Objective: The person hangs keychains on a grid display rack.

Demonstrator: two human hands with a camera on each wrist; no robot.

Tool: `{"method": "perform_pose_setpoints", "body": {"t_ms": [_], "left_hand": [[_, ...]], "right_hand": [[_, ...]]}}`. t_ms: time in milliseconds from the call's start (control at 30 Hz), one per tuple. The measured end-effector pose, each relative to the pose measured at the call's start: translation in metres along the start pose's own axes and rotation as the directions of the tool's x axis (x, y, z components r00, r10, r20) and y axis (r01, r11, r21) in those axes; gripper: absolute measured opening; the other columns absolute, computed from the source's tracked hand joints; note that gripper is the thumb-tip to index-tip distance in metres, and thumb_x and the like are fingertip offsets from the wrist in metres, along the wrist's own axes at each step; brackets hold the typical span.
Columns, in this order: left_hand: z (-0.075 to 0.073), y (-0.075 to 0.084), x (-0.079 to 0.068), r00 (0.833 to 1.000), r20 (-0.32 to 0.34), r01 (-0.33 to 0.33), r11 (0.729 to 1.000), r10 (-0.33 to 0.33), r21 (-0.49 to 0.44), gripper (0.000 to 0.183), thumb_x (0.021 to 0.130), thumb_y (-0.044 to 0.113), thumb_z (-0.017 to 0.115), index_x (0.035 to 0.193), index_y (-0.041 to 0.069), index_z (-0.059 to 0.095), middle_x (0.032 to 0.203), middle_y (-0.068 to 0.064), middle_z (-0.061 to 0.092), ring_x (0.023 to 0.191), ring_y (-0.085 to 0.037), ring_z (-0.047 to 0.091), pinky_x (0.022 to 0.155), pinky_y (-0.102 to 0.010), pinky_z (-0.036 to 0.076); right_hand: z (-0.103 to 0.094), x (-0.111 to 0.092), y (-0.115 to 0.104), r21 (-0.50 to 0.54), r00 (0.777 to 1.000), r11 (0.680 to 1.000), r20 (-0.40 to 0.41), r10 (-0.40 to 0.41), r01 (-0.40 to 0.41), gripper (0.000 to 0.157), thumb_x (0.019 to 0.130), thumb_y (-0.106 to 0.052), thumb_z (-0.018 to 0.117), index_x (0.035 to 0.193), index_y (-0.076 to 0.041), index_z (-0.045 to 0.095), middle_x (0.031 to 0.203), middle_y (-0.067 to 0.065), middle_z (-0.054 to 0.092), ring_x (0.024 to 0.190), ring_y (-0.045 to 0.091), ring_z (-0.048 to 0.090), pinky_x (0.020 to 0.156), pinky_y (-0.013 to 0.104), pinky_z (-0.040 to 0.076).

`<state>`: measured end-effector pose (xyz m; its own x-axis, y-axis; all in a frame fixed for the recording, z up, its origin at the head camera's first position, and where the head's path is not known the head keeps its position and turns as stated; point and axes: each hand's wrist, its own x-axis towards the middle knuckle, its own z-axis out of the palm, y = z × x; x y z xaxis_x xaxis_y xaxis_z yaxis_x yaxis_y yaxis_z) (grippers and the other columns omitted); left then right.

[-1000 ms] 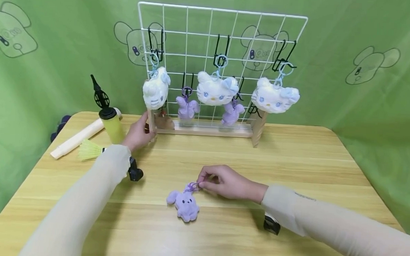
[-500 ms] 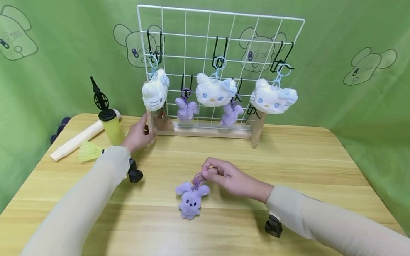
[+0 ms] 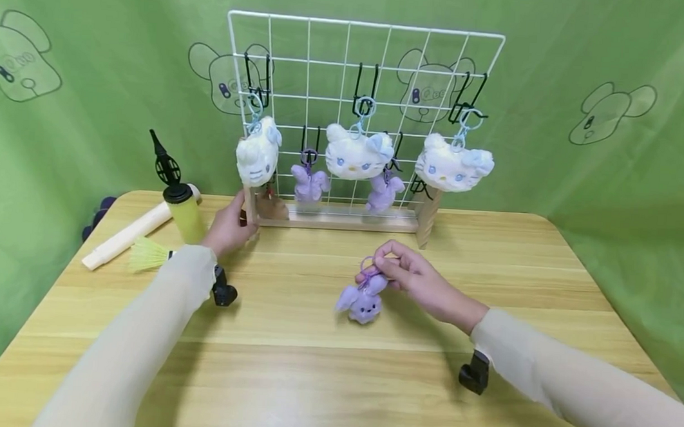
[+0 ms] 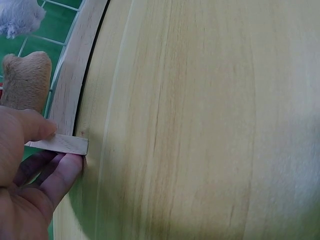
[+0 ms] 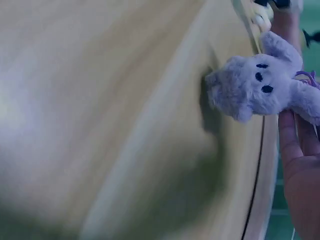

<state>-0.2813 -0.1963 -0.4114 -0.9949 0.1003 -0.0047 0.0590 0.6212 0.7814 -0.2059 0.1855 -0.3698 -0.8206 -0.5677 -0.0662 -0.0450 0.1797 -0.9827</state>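
Note:
My right hand (image 3: pixel 416 279) pinches the purple ring of a plush keychain (image 3: pixel 365 307), a lilac long-eared animal hanging just over the table. In the right wrist view the plush (image 5: pixel 255 87) shows its dark eyes and nose beside my fingers (image 5: pixel 290 137). At the rack's left end, my left hand (image 3: pixel 227 229) grips the wooden foot (image 4: pixel 65 143), thumb on one side and fingers on the other. The white wire grid rack (image 3: pixel 341 222) stands at the back. White cat plush keychains (image 3: pixel 359 153) hang on its upper black hooks, and two lilac ones (image 3: pixel 310 185) hang lower.
Left of the rack lie a pale tube (image 3: pixel 138 234) and a yellow shuttlecock-like piece (image 3: pixel 149 255). A yellow bottle with a black lid (image 3: pixel 184 215) stands beside them. A brown plush (image 4: pixel 27 80) hangs low at the rack's left. Green cloth surrounds the wooden table (image 3: pixel 309 392).
My right hand has lifted the lilac plush keychain off the table and carried it right and toward the rack. My left hand has stayed on the rack's foot.

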Motion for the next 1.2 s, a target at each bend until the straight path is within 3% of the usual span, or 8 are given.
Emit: {"method": "perform_pose_setpoints", "body": {"t_ms": [167, 367, 567, 900, 1200], "left_hand": [[0.0, 0.001, -0.001, 1.0, -0.003, -0.006, 1.0, 0.006, 0.004, 0.082, 0.098, 0.003, 0.062, 0.166, 0.01, 0.018, 0.134, -0.034, 0.061, 0.118, -0.045, 0.064, 0.096, -0.052, 0.06], [0.0, 0.001, -0.001, 1.0, -0.007, -0.009, 1.0, 0.009, 0.01, 0.083, 0.097, 0.003, 0.061, 0.167, 0.008, 0.017, 0.135, -0.035, 0.061, 0.12, -0.046, 0.063, 0.099, -0.054, 0.058], [0.002, -0.001, 0.0, 1.0, -0.007, -0.015, 1.0, 0.015, 0.007, 0.081, 0.098, 0.004, 0.062, 0.166, 0.008, 0.018, 0.135, -0.034, 0.061, 0.12, -0.045, 0.064, 0.096, -0.052, 0.06], [0.001, -0.001, 0.001, 0.999, -0.013, -0.031, 1.0, 0.031, 0.003, 0.083, 0.097, 0.002, 0.061, 0.167, 0.008, 0.017, 0.135, -0.034, 0.061, 0.121, -0.046, 0.064, 0.097, -0.053, 0.06], [-0.001, -0.001, 0.0, 0.999, -0.013, -0.037, 0.999, 0.037, 0.006, 0.081, 0.097, 0.002, 0.061, 0.166, 0.008, 0.018, 0.132, -0.035, 0.062, 0.119, -0.046, 0.064, 0.093, -0.051, 0.06]], "right_hand": [[-0.028, -0.003, -0.002, -0.024, 0.984, 0.999, -0.17, -0.049, 0.046, 0.017, 0.113, -0.017, 0.042, 0.118, -0.002, 0.05, 0.108, -0.012, 0.078, 0.105, 0.003, 0.074, 0.095, 0.024, 0.061], [-0.059, 0.0, -0.007, 0.003, 0.933, 0.992, -0.341, -0.116, 0.124, 0.012, 0.113, -0.021, 0.043, 0.115, -0.009, 0.047, 0.108, -0.013, 0.078, 0.104, 0.0, 0.074, 0.096, 0.019, 0.059], [-0.075, 0.01, -0.009, 0.024, 0.883, 0.978, -0.436, -0.176, 0.207, 0.011, 0.113, -0.02, 0.042, 0.114, -0.01, 0.046, 0.11, -0.012, 0.076, 0.104, 0.0, 0.074, 0.093, 0.018, 0.06], [-0.079, 0.027, -0.008, -0.007, 0.857, 0.993, -0.505, -0.105, 0.118, 0.007, 0.113, -0.02, 0.04, 0.116, -0.017, 0.046, 0.105, -0.017, 0.074, 0.102, -0.002, 0.07, 0.088, 0.016, 0.06], [-0.078, 0.038, -0.008, -0.066, 0.821, 0.998, -0.569, -0.043, 0.006, 0.012, 0.113, -0.019, 0.04, 0.119, -0.015, 0.05, 0.099, -0.02, 0.069, 0.097, -0.001, 0.067, 0.085, 0.015, 0.06]]}}
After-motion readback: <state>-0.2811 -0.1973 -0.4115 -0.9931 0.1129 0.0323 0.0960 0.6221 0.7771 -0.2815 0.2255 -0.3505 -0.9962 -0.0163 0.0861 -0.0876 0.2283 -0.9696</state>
